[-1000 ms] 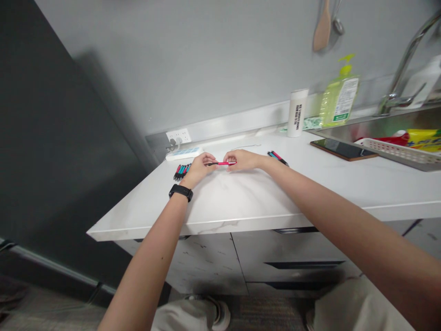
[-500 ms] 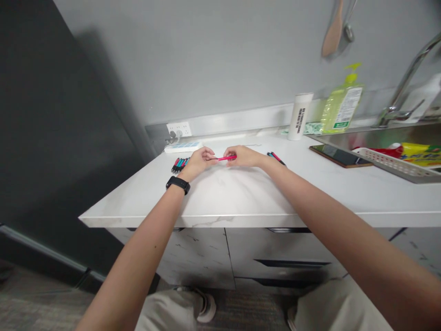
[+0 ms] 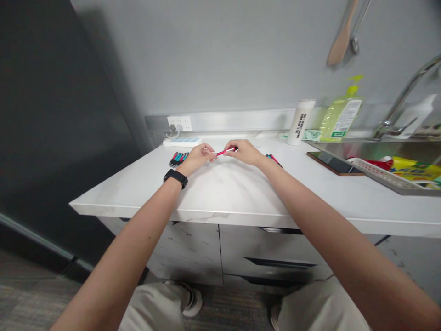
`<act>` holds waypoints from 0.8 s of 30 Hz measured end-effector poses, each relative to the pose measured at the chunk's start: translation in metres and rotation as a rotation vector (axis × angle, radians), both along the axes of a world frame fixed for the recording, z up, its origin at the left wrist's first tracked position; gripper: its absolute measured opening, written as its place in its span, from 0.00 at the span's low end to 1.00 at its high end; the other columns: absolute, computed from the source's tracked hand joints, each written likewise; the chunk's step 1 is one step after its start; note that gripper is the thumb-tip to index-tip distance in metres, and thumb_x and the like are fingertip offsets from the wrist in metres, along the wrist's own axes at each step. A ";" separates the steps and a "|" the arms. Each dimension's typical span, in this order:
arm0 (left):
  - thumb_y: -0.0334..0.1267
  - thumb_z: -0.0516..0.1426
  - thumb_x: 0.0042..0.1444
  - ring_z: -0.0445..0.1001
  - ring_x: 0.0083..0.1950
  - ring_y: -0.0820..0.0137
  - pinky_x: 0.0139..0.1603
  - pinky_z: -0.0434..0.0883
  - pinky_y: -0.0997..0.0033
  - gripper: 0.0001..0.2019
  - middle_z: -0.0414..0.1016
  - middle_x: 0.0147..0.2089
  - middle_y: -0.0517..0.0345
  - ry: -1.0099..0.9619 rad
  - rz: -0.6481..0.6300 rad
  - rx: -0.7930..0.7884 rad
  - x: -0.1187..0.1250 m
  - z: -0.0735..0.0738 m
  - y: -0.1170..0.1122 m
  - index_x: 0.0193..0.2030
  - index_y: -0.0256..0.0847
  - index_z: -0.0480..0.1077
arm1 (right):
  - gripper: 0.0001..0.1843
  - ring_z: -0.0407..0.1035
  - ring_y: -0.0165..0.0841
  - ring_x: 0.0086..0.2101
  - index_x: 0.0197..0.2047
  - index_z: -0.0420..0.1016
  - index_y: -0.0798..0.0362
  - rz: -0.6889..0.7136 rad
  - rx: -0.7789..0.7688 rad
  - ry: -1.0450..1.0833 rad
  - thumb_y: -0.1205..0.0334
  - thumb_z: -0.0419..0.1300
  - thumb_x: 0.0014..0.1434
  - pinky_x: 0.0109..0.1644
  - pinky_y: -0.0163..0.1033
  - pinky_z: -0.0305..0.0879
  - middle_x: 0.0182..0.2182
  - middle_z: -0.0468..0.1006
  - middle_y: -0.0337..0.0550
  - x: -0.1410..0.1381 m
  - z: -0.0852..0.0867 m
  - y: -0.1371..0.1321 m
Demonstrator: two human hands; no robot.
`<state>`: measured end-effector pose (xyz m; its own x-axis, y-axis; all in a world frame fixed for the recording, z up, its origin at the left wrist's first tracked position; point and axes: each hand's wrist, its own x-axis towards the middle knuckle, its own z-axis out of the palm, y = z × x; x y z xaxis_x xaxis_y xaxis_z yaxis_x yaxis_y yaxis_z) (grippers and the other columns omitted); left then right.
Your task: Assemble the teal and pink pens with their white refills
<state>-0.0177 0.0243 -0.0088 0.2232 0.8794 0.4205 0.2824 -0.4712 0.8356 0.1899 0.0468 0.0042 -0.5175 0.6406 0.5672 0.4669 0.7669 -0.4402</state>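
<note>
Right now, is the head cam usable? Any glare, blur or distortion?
Head view: wide-lens distortion bows the white countertop and stretches the arms; the pink pen is small but fairly sharp, with no obvious motion blur; a soft shadow falls beside the wooden spatula; mild sheen on the steel sink.

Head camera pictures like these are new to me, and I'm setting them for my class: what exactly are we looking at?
There is no machine here. These are a person's own bare arms, seen from a camera worn on their head that looks forward and down. The left hand, with a black watch on its wrist, and the right hand meet over a white counter. The right hand pinches a red pen. The left fingers are close to its other end, but it is hard to tell if they grip it. A bunch of pens lies left of the hands and a smaller bunch lies right of them. Further right are a phone and a steel sink.
</note>
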 end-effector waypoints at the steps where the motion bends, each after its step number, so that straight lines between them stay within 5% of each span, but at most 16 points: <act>1: 0.38 0.65 0.41 0.73 0.29 0.71 0.38 0.68 0.68 0.14 0.75 0.25 0.60 -0.007 -0.003 0.002 0.000 0.000 0.000 0.32 0.39 0.65 | 0.10 0.68 0.29 0.31 0.34 0.78 0.56 0.002 -0.011 -0.011 0.60 0.59 0.54 0.37 0.33 0.59 0.29 0.78 0.41 0.000 0.001 -0.001; 12: 0.38 0.67 0.37 0.73 0.29 0.71 0.36 0.68 0.69 0.18 0.73 0.24 0.62 -0.005 -0.026 0.051 -0.006 -0.004 0.012 0.32 0.40 0.64 | 0.12 0.69 0.26 0.24 0.33 0.78 0.58 0.070 -0.264 -0.049 0.59 0.58 0.57 0.32 0.31 0.62 0.25 0.80 0.42 0.003 0.002 -0.004; 17: 0.45 0.66 0.42 0.75 0.31 0.69 0.36 0.68 0.70 0.16 0.76 0.27 0.57 -0.014 0.007 0.015 -0.001 -0.001 0.009 0.32 0.40 0.66 | 0.12 0.70 0.26 0.26 0.34 0.72 0.57 0.038 -0.511 0.245 0.56 0.63 0.54 0.30 0.29 0.62 0.27 0.80 0.44 -0.001 0.007 -0.006; 24: 0.58 0.58 0.49 0.68 0.24 0.71 0.26 0.62 0.72 0.20 0.73 0.23 0.57 0.093 -0.010 0.004 -0.001 -0.003 0.005 0.25 0.41 0.70 | 0.23 0.65 0.24 0.23 0.35 0.67 0.52 -0.128 -0.467 0.708 0.38 0.56 0.55 0.28 0.29 0.60 0.23 0.72 0.37 0.024 0.013 0.019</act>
<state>-0.0189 0.0294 -0.0118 0.2705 0.8752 0.4010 0.3540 -0.4777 0.8040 0.2134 0.0660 0.0171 -0.0495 0.9184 0.3926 0.0334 0.3944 -0.9184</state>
